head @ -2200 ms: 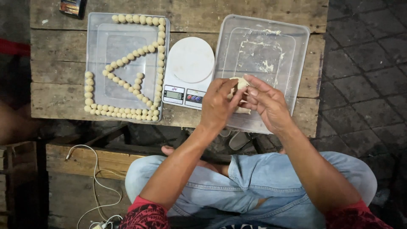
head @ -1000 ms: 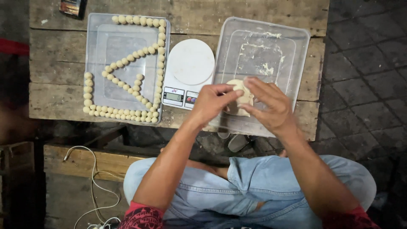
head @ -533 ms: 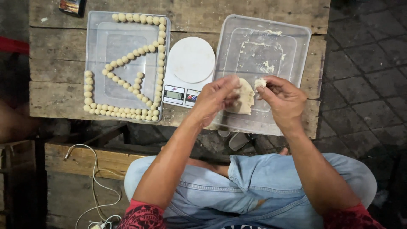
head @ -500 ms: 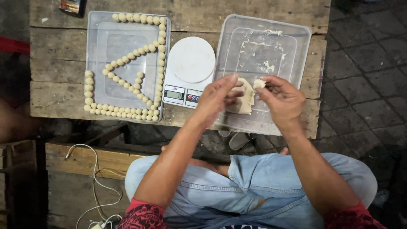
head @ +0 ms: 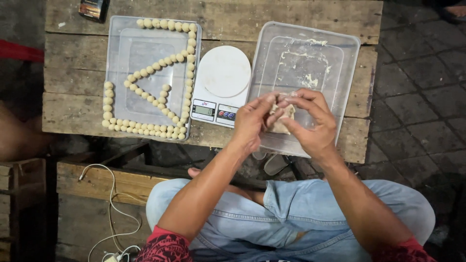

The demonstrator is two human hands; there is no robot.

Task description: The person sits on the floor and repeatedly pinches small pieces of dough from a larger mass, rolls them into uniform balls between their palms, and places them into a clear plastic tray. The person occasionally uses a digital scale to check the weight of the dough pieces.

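Observation:
Both my hands work a pale lump of dough (head: 281,119) over the near edge of a clear plastic tray (head: 340,58) smeared with dough bits. My left hand (head: 252,121) pinches the lump from the left with its fingertips. My right hand (head: 313,121) cups it from the right, fingers curled over the top. To the left stands a white kitchen scale (head: 221,85) with a round platform, nothing on it. Further left a second clear tray (head: 121,73) holds several small dough balls (head: 145,128) lined along its edges and in diagonal rows.
All of this rests on a worn wooden plank table (head: 73,58). A small dark box (head: 93,8) lies at its far left corner. My blue-jeaned knees (head: 291,213) are below the table; a white cable (head: 111,204) trails over a wooden crate at the lower left. Paved ground lies right.
My hands had pulled apart, the right one pinching a small piece off the lump. Now they have closed together again around the dough.

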